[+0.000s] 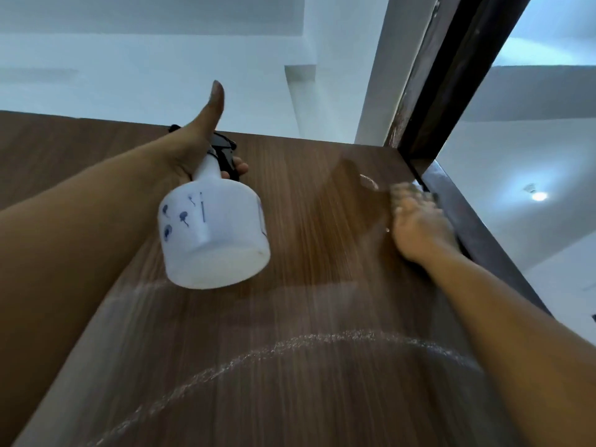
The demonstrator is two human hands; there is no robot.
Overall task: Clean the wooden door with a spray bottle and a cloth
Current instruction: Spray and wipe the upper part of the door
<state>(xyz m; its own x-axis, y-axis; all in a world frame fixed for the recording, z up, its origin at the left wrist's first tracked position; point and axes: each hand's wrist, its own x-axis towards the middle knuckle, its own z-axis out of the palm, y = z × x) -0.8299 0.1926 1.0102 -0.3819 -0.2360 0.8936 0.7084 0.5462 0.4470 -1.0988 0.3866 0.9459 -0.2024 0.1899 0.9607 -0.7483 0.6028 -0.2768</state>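
Observation:
I am looking up along the brown wooden door (pixel 290 333); its face shows wet streaks and a curved line of droplets. My left hand (pixel 193 146) grips the neck of a white spray bottle (pixel 214 233) with a black trigger head. Its thumb sticks straight up and its fingers curl round the trigger. The bottle's base tilts toward me. My right hand (pixel 419 227) lies against the door near its upper right edge, blurred by motion. A pale grey patch at its fingertips may be the cloth (pixel 407 189). The blur hides how the fingers hold it.
A dark door frame (pixel 451 79) runs along the door's right edge, close to my right hand. White walls and ceiling lie above the door's top. A ceiling light (pixel 538 195) glows in the room at right.

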